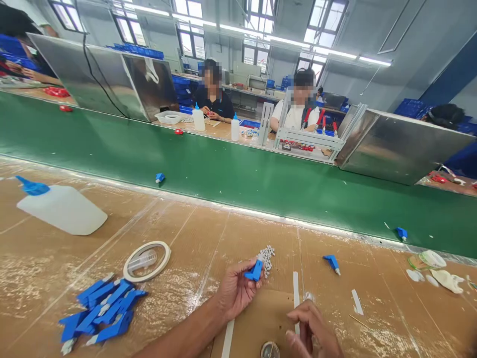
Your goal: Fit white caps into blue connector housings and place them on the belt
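Note:
Between the fingers of my left hand (238,293) is a blue part (255,271) with a whitish end. Just beyond it lies a small heap of grey pieces (267,259). My right hand (311,325) is at the lower right, its fingers bent and apart, with nothing visible in them. Near it, at the bottom edge, sits a small round dish (270,350) with a thin stick in it. A pile of blue parts (106,308) lies at the lower left, and one more blue part (331,263) lies right of the heap.
A white bottle (65,209) lies at the left, near a tape roll (147,262). A green conveyor belt (223,174) crosses beyond the table, carrying blue parts and a red part. Two people sit across it, beside bottles and a metal frame (309,139). A jar (428,259) lies at the right.

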Tool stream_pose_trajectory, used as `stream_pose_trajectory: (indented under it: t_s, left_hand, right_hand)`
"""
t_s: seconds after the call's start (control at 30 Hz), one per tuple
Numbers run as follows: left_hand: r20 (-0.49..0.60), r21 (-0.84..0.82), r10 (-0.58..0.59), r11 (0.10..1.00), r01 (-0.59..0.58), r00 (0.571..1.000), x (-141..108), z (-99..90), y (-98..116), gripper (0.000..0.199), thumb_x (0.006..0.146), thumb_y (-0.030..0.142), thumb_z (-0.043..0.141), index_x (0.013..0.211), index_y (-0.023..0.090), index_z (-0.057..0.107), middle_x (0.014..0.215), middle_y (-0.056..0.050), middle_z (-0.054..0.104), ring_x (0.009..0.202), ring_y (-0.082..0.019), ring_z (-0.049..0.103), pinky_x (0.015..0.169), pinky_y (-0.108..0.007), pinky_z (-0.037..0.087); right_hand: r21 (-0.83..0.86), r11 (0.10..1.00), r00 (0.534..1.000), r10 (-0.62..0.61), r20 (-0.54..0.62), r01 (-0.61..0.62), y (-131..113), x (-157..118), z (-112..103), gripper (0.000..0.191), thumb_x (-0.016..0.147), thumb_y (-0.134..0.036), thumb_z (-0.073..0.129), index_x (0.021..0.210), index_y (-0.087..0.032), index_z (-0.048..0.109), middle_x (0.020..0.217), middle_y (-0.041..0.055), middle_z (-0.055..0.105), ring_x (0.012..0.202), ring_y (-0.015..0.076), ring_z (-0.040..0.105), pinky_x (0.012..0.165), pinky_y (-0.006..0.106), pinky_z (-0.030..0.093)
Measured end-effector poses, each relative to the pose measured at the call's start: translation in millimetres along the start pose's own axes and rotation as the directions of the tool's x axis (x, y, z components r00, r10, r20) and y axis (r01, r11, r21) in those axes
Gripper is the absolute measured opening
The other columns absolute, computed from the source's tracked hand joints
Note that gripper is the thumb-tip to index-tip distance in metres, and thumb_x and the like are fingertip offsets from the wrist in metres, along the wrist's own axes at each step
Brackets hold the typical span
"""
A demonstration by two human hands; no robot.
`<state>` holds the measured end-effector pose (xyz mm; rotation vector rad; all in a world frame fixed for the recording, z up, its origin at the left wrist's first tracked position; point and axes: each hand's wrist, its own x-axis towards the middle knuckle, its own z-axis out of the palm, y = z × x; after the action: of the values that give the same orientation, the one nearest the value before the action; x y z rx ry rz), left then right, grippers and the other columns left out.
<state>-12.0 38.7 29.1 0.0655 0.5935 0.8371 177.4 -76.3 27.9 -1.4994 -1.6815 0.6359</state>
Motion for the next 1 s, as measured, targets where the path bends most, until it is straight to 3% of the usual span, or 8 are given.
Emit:
stream_pose_trajectory:
  t_s: [0.07,0.2,0.3,0.53,0.73,0.87,1.0]
  left_hand:
    - [-0.011,-0.033,0.063,0.997,-0.063,0.998,3.1,0.1,8.0,0.013,0.084,0.008,0.059,0.072,0.01,0.062,0.06,-0.004,0.062,0.046,-0.007,0.057,0.039,-0.01,0.046]
    - [-0.059,-0.092,0.137,0.986,-0.142,0.989,11.2,-2.1,17.9,0.015,0.086,0.003,0.055,0.075,0.011,0.063,0.062,-0.004,0.065,0.048,-0.009,0.061,0.042,-0.011,0.051]
    - [-0.097,-0.126,0.154,0.978,-0.166,0.983,16.3,-2.6,17.8,0.017,0.086,0.002,0.055,0.074,0.01,0.063,0.059,-0.004,0.065,0.046,-0.009,0.062,0.041,-0.011,0.052]
    - [-0.14,-0.143,0.124,0.979,-0.144,0.982,20.0,2.0,14.4,0.023,0.09,0.004,0.052,0.071,0.008,0.064,0.057,-0.004,0.066,0.042,-0.009,0.061,0.038,-0.011,0.05]
    - [-0.104,-0.118,0.127,0.983,-0.139,0.986,17.6,5.3,11.9,0.027,0.092,0.006,0.05,0.069,0.007,0.064,0.055,-0.005,0.064,0.04,-0.01,0.06,0.037,-0.012,0.047]
    - [-0.079,-0.094,0.133,0.986,-0.14,0.988,16.7,5.4,8.7,0.026,0.091,0.006,0.051,0.068,0.008,0.064,0.055,-0.003,0.062,0.042,-0.009,0.06,0.039,-0.012,0.047]
    - [-0.073,-0.08,0.129,0.988,-0.135,0.989,17.7,3.6,7.5,0.025,0.09,0.007,0.053,0.068,0.009,0.063,0.056,-0.003,0.062,0.042,-0.009,0.06,0.04,-0.012,0.047]
  right_hand:
    - [-0.106,0.994,0.998,0.011,0.055,-0.005,-1.7,28.4,-4.4,0.019,0.093,-0.034,0.056,0.079,-0.025,0.065,0.067,-0.0009,0.06,0.054,0.0172,0.057,0.051,0.027,0.046]
    - [-0.254,0.965,0.992,-0.032,0.122,0.063,5.0,77.0,7.1,0.017,0.091,-0.024,0.052,0.081,-0.023,0.066,0.074,0.0037,0.07,0.065,0.022,0.066,0.061,0.032,0.051]
    - [-0.293,0.954,0.991,-0.03,0.127,0.067,11.6,96.5,19.5,0.021,0.092,-0.023,0.05,0.079,-0.023,0.066,0.076,0.0052,0.073,0.071,0.0249,0.068,0.064,0.034,0.051]
    - [-0.428,0.904,0.98,0.077,0.182,0.009,10.3,115.4,25.5,0.024,0.089,-0.017,0.052,0.07,-0.022,0.065,0.071,0.0065,0.073,0.067,0.0256,0.066,0.062,0.034,0.046]
    - [-0.503,0.864,0.955,0.171,0.243,-0.027,-2.2,126.2,24.0,0.019,0.08,-0.007,0.058,0.069,-0.019,0.068,0.076,0.0117,0.076,0.078,0.0295,0.069,0.066,0.033,0.042]
    - [-0.471,0.88,0.943,0.203,0.265,-0.057,-11.1,129.4,27.3,0.021,0.071,0.0,0.059,0.064,-0.019,0.065,0.076,0.0115,0.075,0.077,0.0263,0.067,0.065,0.03,0.038]
    - [-0.34,0.928,0.937,0.244,0.25,-0.151,-11.4,132.4,25.7,0.019,0.068,-0.005,0.06,0.058,-0.021,0.056,0.069,0.0094,0.07,0.071,0.0249,0.063,0.063,0.031,0.036]
